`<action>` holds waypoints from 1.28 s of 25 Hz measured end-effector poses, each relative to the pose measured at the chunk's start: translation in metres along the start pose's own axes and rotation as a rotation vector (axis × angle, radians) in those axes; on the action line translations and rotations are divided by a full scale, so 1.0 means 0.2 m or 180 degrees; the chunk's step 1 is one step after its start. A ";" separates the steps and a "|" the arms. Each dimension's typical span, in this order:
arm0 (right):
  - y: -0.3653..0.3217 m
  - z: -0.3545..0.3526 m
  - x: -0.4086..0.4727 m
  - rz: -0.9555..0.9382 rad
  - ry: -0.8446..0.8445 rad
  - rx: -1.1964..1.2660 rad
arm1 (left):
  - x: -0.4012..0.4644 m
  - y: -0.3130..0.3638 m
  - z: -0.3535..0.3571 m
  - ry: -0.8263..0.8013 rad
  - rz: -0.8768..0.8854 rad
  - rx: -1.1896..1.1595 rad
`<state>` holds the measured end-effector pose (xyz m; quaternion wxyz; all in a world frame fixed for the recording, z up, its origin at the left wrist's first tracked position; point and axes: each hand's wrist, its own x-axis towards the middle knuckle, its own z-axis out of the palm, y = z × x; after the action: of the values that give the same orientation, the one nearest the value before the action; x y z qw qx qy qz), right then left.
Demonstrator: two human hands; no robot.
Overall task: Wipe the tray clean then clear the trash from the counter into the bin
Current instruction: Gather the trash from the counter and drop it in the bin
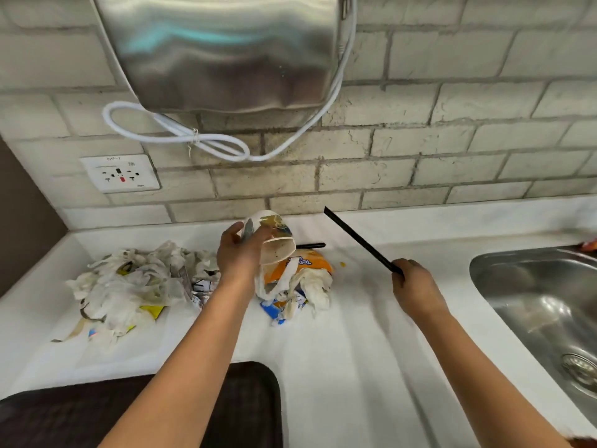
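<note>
Left grip (240, 253) clasps a stained, crumpled paper cup (274, 240); right grip (415, 282) pinches a black straw (358, 237).

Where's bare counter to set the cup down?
Bare counter lies between the orange wrapper pile and the sink, and ahead of the tray. Crowded on the left: crumpled tissue heap. The left hand holds the cup.
</note>
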<state>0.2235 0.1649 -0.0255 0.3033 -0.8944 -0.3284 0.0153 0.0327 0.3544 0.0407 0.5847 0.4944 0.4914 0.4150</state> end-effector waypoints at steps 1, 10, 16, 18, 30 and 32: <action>-0.02 -0.05 -0.10 0.0026 0.0061 0.0179 | -0.10 0.01 -0.03 -0.0135 -0.0032 -0.0101; -0.18 -0.25 -1.10 0.0231 0.0356 0.1027 | -0.82 -0.15 -0.45 -0.1088 -0.0210 -0.0563; -0.14 -0.25 -1.69 0.0365 0.0528 0.1064 | -1.19 -0.28 -0.75 -0.1474 -0.0314 -0.0502; -0.10 -0.25 -1.84 0.0453 0.0645 0.1136 | -1.33 -0.33 -0.81 -0.1586 -0.0224 -0.0354; 0.62 -0.22 -2.54 0.0667 0.0680 0.1123 | -2.11 -0.87 -0.82 -0.2085 0.0577 0.0124; 0.82 -0.21 -2.69 0.0822 0.0605 0.0989 | -2.24 -1.05 -0.83 -0.2222 0.0474 0.0211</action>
<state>-0.0943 -0.2764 -0.1739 0.4625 -0.8690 -0.1748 0.0201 -0.2078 -0.0880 -0.0971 0.6691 0.6596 0.2379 0.2464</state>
